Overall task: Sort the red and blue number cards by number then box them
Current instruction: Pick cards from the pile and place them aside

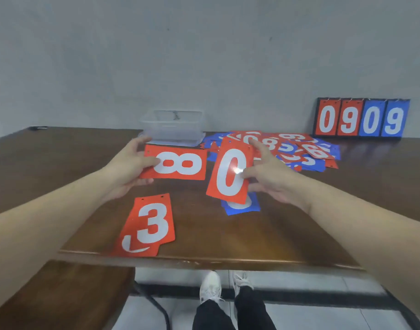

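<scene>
My left hand [130, 163] pinches the left end of a red 8 card [178, 163] turned sideways above the table. My right hand [268, 177] holds a red 0 card [230, 175] by its right edge, tilted slightly. Under that card a blue card [242, 207] lies on the table, mostly hidden. A red 3 card [151, 222] lies near the front edge on top of another red card [135, 248]. A loose pile of red and blue cards [292, 148] spreads at the back right. A clear plastic box [173, 126] stands at the back centre.
A scoreboard reading 0909 [361, 117] leans on the wall at the back right. The brown table [216, 239] ends at a front edge near my legs. A wooden bench [61, 296] sits lower left. A dark small object [37, 127] lies at the far left.
</scene>
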